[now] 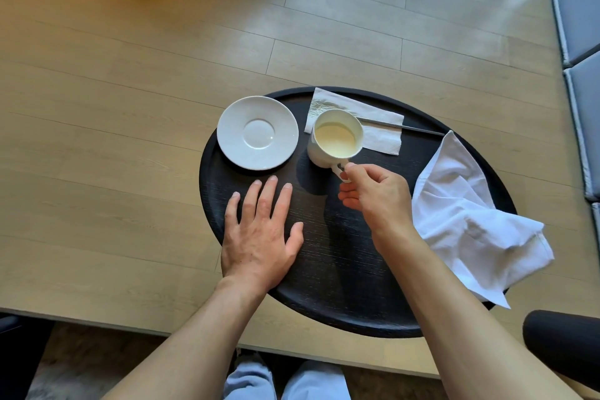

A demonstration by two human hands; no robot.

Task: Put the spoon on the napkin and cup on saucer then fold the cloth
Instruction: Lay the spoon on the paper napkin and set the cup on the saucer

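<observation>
Right hand [373, 195] pinching cup [334, 140] by its handle, saucer [258, 133] left of the grip, spoon [402, 127] on napkin [380, 136] beyond it, cloth [467, 214] right, left hand [259, 230] flat, fingers spread, on tray [341, 269]

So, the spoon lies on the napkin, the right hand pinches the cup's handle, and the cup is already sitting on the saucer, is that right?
Not quite: the head view shows the cup is not on the saucer. It is beside it, to the right, and the saucer is empty. The rest holds: the spoon lies on the napkin, and the right hand pinches the cup's handle.
</observation>
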